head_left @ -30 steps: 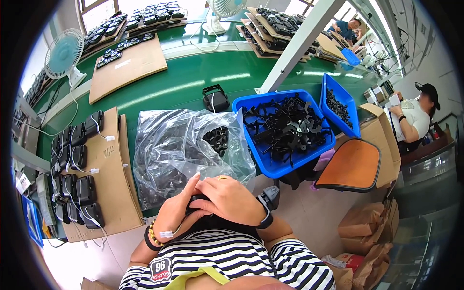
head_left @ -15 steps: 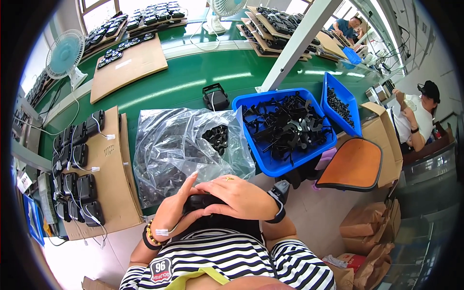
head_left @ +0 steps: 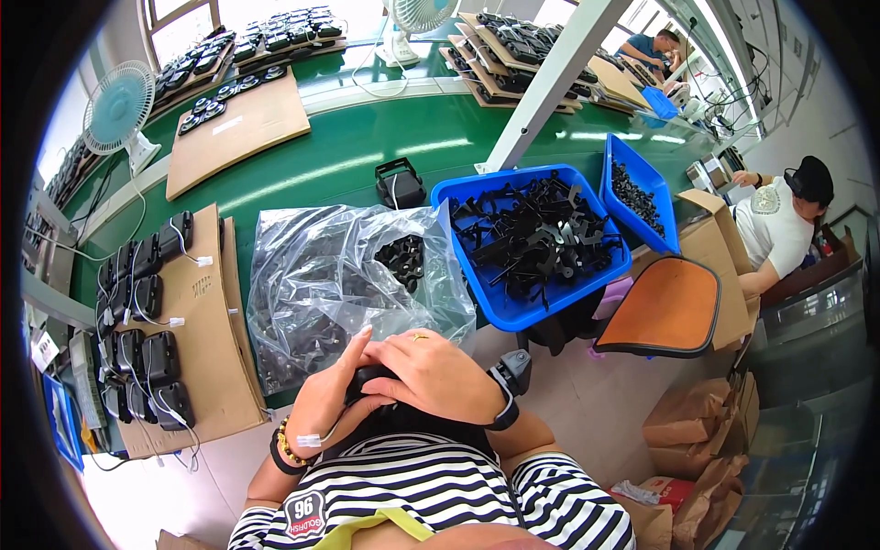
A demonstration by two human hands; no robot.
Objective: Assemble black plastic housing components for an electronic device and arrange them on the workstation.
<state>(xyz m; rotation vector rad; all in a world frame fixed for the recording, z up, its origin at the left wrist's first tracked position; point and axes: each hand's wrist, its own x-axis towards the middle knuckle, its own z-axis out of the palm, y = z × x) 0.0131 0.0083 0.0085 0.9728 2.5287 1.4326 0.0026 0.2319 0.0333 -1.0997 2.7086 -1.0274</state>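
Black and rounded, the housing (head_left: 370, 378) sits low in front of the person's body, just off the near side of the worktop (head_left: 312, 183). Left hand (head_left: 332, 396) and right hand (head_left: 433, 374) both wrap it, fingers curled inward, leaving only a dark patch between them; a white connector (head_left: 310, 441) hangs by the left wrist. Compared with half a second ago, the hands close further over the housing and the right one sits a little more to the left. At the right, the co-worker (head_left: 777, 225) now bends lower, head down.

The bulky clear plastic bag (head_left: 307, 307) reaches the near edge just beyond the hands and fills the middle, black parts (head_left: 401, 263) showing at its right. Open green surface runs across the far side of the bag, toward the left. To the near right, beside the right wrist, floor lies open.

Close on the bag's right stands a blue tray (head_left: 518, 315) heaped with black brackets (head_left: 550, 240), with a smaller blue bin (head_left: 626, 151) beyond its right side. A lone black unit (head_left: 400, 186) stands past the bag. Cardboard (head_left: 209, 353) bearing black units with white cables bounds the left; a pale post (head_left: 550, 87) rises beyond the tray.
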